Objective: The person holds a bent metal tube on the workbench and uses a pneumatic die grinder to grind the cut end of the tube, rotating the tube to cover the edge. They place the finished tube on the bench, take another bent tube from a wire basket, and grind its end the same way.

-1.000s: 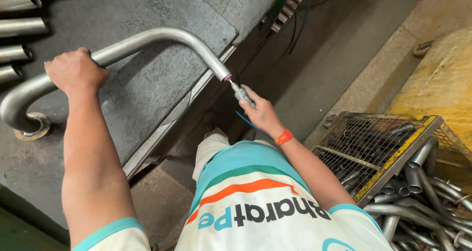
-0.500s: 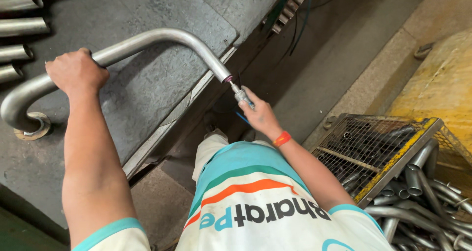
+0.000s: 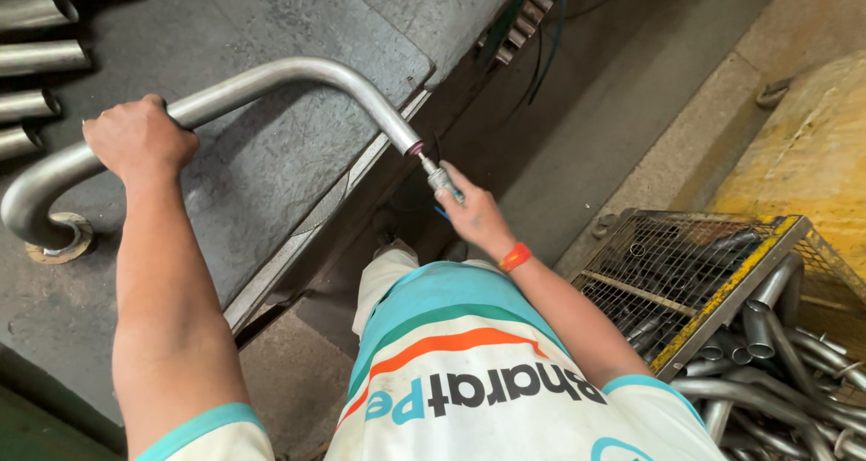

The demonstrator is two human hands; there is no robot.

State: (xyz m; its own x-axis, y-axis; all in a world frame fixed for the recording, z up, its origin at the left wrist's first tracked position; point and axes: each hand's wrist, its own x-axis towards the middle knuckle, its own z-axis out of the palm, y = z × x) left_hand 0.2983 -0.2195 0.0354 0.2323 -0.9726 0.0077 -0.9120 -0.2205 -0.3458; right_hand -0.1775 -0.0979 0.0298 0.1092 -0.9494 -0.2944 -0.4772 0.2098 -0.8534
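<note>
A long bent steel pipe (image 3: pixel 298 75) lies across a dark metal workbench (image 3: pixel 271 163), its curved end sticking out past the bench edge. My left hand (image 3: pixel 137 136) grips the pipe near its left bend, holding it down. My right hand (image 3: pixel 471 213), with an orange band at the wrist, holds a slim metal hand tool (image 3: pixel 437 174) whose pink tip (image 3: pixel 417 149) is set into the pipe's open end.
Several straight pipe ends (image 3: pixel 41 59) lie at the bench's left edge. A wire mesh crate (image 3: pixel 686 271) with a yellow frame stands at the right, beside a heap of bent pipes (image 3: pixel 776 353). Cables (image 3: pixel 541 37) hang off the bench's far side.
The pipe, both hands and the tool stay in the same hold; only the view shifts very slightly.
</note>
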